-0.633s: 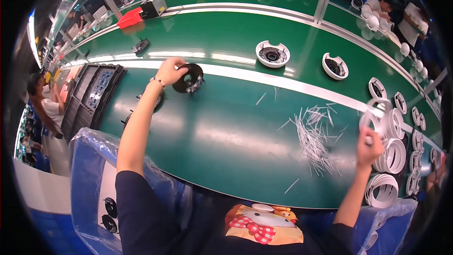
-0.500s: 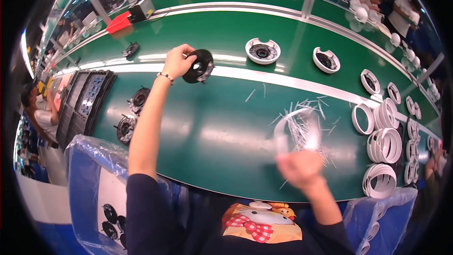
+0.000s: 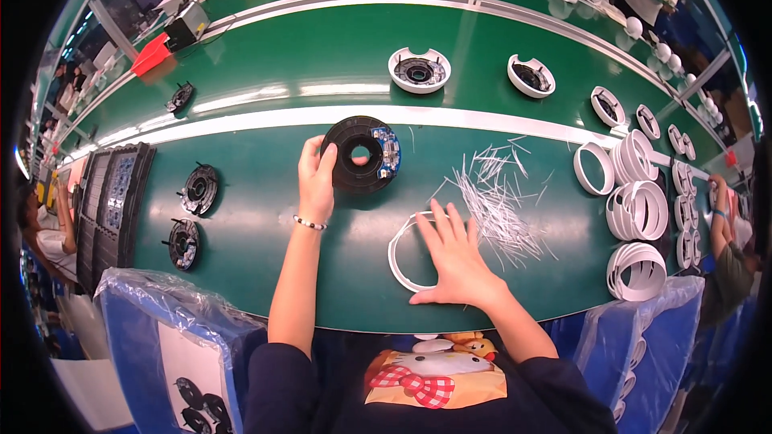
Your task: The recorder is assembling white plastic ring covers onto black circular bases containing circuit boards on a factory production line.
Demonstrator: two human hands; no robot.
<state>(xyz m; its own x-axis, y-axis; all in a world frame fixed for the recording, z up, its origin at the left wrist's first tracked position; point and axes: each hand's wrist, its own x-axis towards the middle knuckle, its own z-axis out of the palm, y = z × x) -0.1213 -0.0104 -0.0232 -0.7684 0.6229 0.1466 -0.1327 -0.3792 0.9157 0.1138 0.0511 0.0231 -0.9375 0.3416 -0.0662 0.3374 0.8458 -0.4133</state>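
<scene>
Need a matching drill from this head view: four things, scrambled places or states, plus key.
1. blue-board disc
2. nearest white ring
3. bin
4. white strips

A. red, at upper left
B. scattered in a loose pile
C. held in the left hand
D. partly covered by the right hand

Pairs: 1-C, 2-D, 3-A, 4-B

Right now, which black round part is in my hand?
The black disc with a blue circuit board, in your left hand; the pair near the black tray lies untouched.
</scene>
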